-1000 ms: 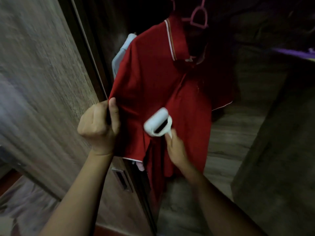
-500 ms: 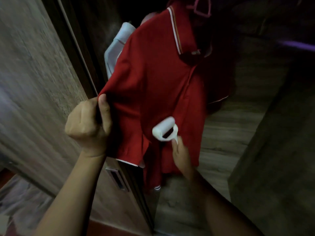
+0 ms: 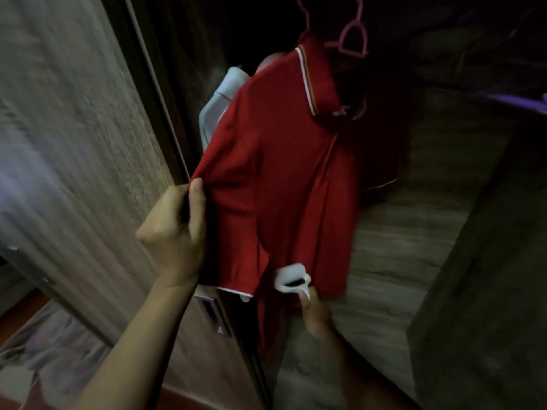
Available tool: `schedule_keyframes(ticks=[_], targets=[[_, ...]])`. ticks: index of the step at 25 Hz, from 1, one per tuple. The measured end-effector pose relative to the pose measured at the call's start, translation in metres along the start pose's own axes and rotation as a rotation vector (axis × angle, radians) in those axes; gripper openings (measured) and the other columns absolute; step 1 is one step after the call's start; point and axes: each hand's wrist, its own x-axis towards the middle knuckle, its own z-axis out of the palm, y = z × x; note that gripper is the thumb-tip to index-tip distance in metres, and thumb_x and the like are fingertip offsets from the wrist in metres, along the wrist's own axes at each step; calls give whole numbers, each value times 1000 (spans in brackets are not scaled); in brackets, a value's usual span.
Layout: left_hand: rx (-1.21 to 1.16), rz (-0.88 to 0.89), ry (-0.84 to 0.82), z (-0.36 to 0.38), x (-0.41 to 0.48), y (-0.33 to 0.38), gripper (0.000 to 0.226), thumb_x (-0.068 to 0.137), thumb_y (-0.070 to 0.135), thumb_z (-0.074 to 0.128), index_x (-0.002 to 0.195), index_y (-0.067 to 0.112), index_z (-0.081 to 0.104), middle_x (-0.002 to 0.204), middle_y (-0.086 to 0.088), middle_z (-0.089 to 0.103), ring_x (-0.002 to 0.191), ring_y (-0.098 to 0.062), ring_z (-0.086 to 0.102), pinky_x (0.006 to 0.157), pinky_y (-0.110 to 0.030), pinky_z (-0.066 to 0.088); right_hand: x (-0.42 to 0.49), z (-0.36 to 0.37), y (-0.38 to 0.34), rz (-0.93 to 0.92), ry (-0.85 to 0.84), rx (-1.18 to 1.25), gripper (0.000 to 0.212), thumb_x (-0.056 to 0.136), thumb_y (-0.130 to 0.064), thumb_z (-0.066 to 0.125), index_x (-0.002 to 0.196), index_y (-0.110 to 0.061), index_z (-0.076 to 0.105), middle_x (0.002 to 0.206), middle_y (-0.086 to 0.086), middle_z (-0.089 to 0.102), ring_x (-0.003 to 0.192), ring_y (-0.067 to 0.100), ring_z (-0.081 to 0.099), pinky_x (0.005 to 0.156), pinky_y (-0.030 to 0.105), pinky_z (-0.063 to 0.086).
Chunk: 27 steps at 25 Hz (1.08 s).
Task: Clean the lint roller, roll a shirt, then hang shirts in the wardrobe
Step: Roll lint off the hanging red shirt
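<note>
A: Where is the shirt?

B: The red shirt point(image 3: 284, 179) hangs from a pink hanger point(image 3: 352, 39) at the top of the view, in front of the dark wardrobe opening. Its long axis runs from the collar at upper right down to the hem at lower left, so it hangs tilted in this view, with the collar pointing up toward the hanger.

A: What is the left hand doing?

B: The left hand point(image 3: 174, 229) is clenched on the edge of the shirt's sleeve, thumb pressed on the red cloth, pulling that side out to the left, beside the wooden door point(image 3: 74, 143).

A: And the right?

B: The right hand point(image 3: 315, 312) grips the handle of a white lint roller point(image 3: 291, 278), fingers closed round it. The roller head lies against the lower front of the shirt, just beside the white-trimmed sleeve hem.

A: Which way does the roller point?

B: The handle points down toward the hand, and the head sits above it with its long axis running roughly left to right across the cloth, tilted slightly.

A: Anything behind the shirt?

B: A pale blue garment point(image 3: 222, 99) shows behind the red shoulder, at the left. The picture is blurred, so finer detail is hard to tell.
</note>
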Motion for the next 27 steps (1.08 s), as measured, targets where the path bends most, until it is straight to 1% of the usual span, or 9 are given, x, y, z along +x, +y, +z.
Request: schedule_keyframes(ticks=[5, 9, 10, 12, 15, 17, 19, 22, 27], targets=[[-139, 104, -152, -30, -1, 28, 27, 89, 18, 56, 70, 0, 65, 54, -5, 55, 59, -7, 46, 58, -4, 32, 10, -82, -75, -204, 199, 105, 34, 98, -33, 34, 116, -7, 46, 102, 28, 65, 95, 43, 61, 71, 36, 41], [-167, 100, -202, -46, 22, 26, 29, 90, 25, 55, 70, 6, 64, 58, 9, 51, 57, 2, 47, 57, -6, 33, -5, -125, -130, -450, 284, 241, 22, 99, -28, 33, 102, -11, 48, 68, 5, 56, 60, 23, 54, 56, 33, 32], [-176, 47, -191, -49, 27, 25, 30, 90, 29, 55, 69, 9, 63, 56, 14, 50, 55, 6, 48, 55, -6, 32, -11, -122, -131, -493, 270, 259, 17, 99, -25, 34, 97, -14, 47, 63, 1, 51, 54, 17, 50, 54, 34, 32], [-218, -61, -158, -54, 33, 22, 31, 89, 34, 54, 70, 11, 62, 55, 12, 50, 54, 13, 47, 53, -8, 32, -20, -95, -107, -497, 168, 198, 15, 98, -23, 37, 99, -12, 48, 66, 7, 57, 56, 21, 53, 56, 34, 35], [-263, -127, -132, -59, 35, 19, 25, 90, 31, 56, 72, 15, 61, 62, 23, 56, 54, 12, 46, 53, -9, 33, -40, -44, -39, -313, -117, -20, 28, 98, -31, 38, 115, -13, 50, 97, 19, 68, 90, 32, 65, 71, 33, 43], [-267, -120, -144, -63, 35, 21, 21, 90, 27, 57, 72, 17, 60, 62, 30, 57, 54, 13, 46, 53, -8, 33, -51, -37, -19, -266, -215, -97, 32, 98, -37, 35, 121, -18, 48, 103, 15, 68, 93, 28, 64, 73, 29, 42], [-271, -104, -165, -69, 38, 22, 23, 90, 33, 57, 73, 18, 62, 62, 29, 58, 54, 11, 46, 53, -11, 35, -52, -52, -39, -303, -145, -15, 29, 98, -35, 36, 114, -15, 49, 94, 13, 68, 88, 28, 65, 71, 31, 43], [-303, -95, -210, -78, 51, 23, 25, 89, 38, 55, 73, 21, 63, 62, 18, 63, 57, 4, 48, 55, -23, 41, -40, -96, -101, -448, 67, 130, 17, 98, -27, 36, 96, -14, 46, 77, 11, 58, 74, 25, 59, 59, 28, 29], [-394, -125, -241, -86, 72, 28, 26, 92, 30, 55, 66, 30, 58, 57, 26, 61, 51, 10, 46, 50, -12, 36, -33, -138, -165, -643, 207, 213, 15, 99, -24, 36, 97, -13, 46, 66, 3, 53, 60, 21, 49, 56, 28, 27]])
